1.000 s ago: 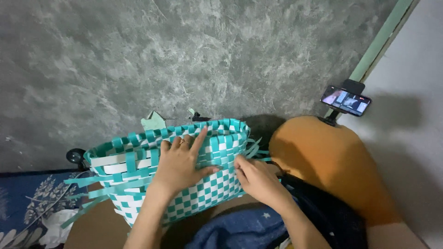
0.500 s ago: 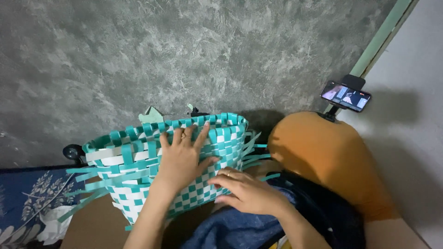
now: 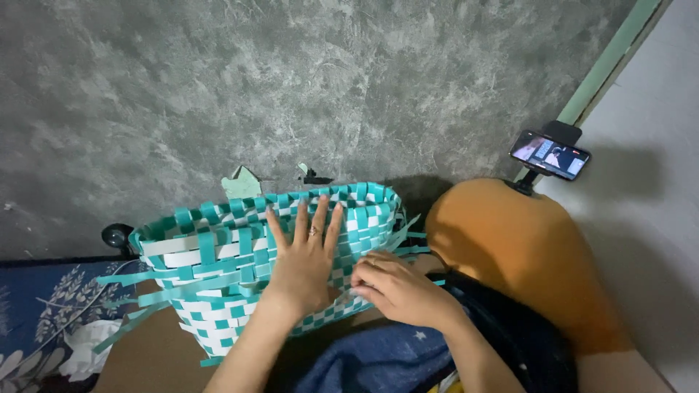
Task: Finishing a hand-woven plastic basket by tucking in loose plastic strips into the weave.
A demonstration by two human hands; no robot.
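A half-woven basket (image 3: 211, 251) of teal and white plastic strips lies on its side across my lap, loose strip ends sticking out on the left and right. My left hand (image 3: 306, 255) lies flat on its checkered side, fingers spread, a ring on one finger. My right hand (image 3: 397, 287) is curled at the basket's lower right edge, fingertips pinching a strip there.
A grey mottled wall (image 3: 328, 80) rises close behind the basket. A phone (image 3: 550, 154) with a lit screen stands on a holder at the right. An orange cushion (image 3: 510, 247) sits beside me. Blue floral fabric (image 3: 44, 313) lies at the left, dark blue cloth (image 3: 378, 360) on my lap.
My right hand dropped away from the basket toward my lap, then came back up to its lower right edge. My left hand stayed pressed flat on the weave.
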